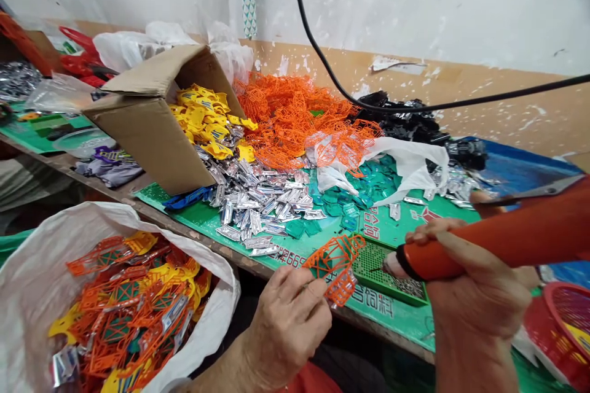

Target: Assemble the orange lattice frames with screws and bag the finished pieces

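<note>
My left hand (pixel 289 322) pinches an orange lattice plastic frame (pixel 338 258) at its near end. Green and silvery parts show inside the frame. Wrapped in my right hand (pixel 474 282) is an orange power screwdriver (pixel 511 236), its pale nose and thin bit pointing left, close to the frame but apart from it. Under the bit lies a green perforated tray (pixel 382 264) with many small screws at its right end.
A white sack (pixel 18 295) of orange and yellow assemblies stands at lower left. On the table are a tipped cardboard box (pixel 147 129) with yellow parts, silver pieces (pixel 258 202), orange frames (pixel 290 110) and teal pieces (pixel 378 175). A black cable (pixel 318 52) hangs above. A red basket (pixel 553 325) stands at right.
</note>
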`<action>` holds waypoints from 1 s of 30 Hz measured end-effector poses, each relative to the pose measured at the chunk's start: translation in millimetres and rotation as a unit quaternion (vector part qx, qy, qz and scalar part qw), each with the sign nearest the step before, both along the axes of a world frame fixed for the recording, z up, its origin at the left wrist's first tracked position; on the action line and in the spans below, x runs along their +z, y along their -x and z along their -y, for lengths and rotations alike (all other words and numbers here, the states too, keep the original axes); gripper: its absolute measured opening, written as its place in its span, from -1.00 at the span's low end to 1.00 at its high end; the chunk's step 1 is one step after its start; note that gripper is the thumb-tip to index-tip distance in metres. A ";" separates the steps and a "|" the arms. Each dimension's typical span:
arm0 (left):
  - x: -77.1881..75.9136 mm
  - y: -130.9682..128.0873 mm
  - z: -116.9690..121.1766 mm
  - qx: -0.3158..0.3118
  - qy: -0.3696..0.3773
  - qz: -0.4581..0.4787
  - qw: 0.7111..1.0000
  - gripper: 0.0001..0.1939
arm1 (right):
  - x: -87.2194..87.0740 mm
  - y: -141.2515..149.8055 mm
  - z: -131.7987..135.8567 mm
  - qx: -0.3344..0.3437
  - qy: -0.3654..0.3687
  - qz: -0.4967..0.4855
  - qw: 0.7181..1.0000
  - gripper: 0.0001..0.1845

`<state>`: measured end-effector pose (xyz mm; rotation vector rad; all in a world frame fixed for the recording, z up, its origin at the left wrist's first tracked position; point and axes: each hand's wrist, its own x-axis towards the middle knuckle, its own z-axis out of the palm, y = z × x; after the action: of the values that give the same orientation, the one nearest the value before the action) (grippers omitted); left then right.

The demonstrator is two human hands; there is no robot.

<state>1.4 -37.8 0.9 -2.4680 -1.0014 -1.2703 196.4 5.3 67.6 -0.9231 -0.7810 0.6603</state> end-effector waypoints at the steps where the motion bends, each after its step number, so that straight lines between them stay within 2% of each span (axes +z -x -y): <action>1: 0.8 -0.1 -0.1 0.001 -0.001 -0.004 1.000 -0.82 | -0.2 0.1 -1.3 -0.013 -0.009 0.003 1.000 -0.85; 3: 2.4 -0.6 -0.2 0.000 0.003 -0.012 1.000 -0.80 | 0.6 0.5 -3.7 -0.032 -0.019 -0.001 0.999 -0.84; 9: 4.0 -1.2 -0.5 0.012 0.055 -0.005 0.998 -0.78 | 6.2 3.2 -10.0 -0.028 -0.017 -0.024 0.999 -0.73; 17: 4.9 -1.8 -2.3 0.022 0.076 0.000 0.997 -0.80 | -0.7 -3.0 -17.5 -0.037 -0.031 -0.004 0.999 -0.72; 20: 5.6 -2.9 -3.0 0.023 0.074 -0.006 0.997 -0.79 | -0.6 -5.7 -20.1 -0.049 -0.013 0.000 0.999 -0.75; 23: 7.2 -3.5 -3.6 0.016 0.080 -0.009 0.997 -0.79 | -0.5 -7.4 -23.4 -0.093 0.021 0.012 0.995 -0.74; 26: 9.6 -4.3 -3.8 0.010 0.082 -0.006 0.997 -0.78 | -6.3 -13.2 -26.2 -0.145 0.042 0.054 0.987 -0.62; 30: 13.6 -5.6 -3.8 0.017 0.077 -0.019 0.997 -0.79 | -24.7 -30.8 -31.5 -0.179 0.046 0.121 0.975 -0.35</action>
<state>7.0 -33.9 14.5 -2.5648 -1.1693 -1.1726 227.2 36.8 42.9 -1.2094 -0.7768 0.2714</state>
